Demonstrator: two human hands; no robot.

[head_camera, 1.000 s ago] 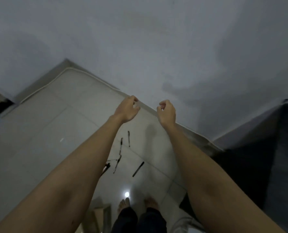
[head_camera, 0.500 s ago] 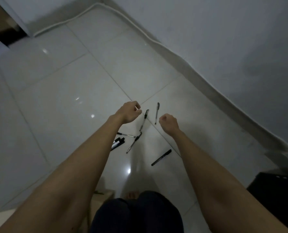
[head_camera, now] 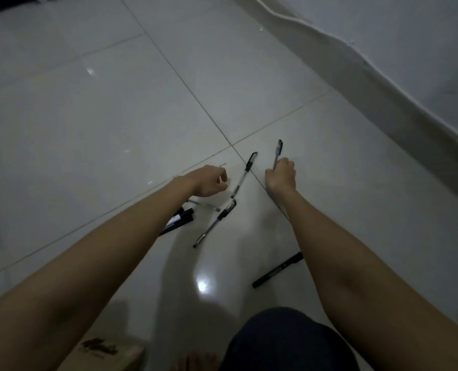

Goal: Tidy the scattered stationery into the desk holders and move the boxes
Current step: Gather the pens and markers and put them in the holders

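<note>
Several pens lie scattered on the white tiled floor. My right hand point(head_camera: 281, 176) is closed around the lower end of a clear black-capped pen point(head_camera: 278, 149), whose cap end sticks out above my fist. Just left of it lies another clear pen point(head_camera: 245, 172). My left hand point(head_camera: 209, 180) hovers with curled fingers and nothing in it. A third clear pen point(head_camera: 214, 223) and a thin pen point(head_camera: 203, 205) lie below that hand. Black markers point(head_camera: 179, 219) sit partly under my left forearm. One black marker point(head_camera: 277, 270) lies beside my right forearm.
A cardboard box point(head_camera: 107, 353) shows at the bottom edge by my left arm. My knee point(head_camera: 286, 341) and bare toes point(head_camera: 195, 364) are at the bottom. The wall with its skirting and a white cable point(head_camera: 313, 32) runs along the upper right.
My view has dropped from the wall to the floor as I crouched. Both hands came down to the pens, and my right hand closed on the rightmost clear pen.
</note>
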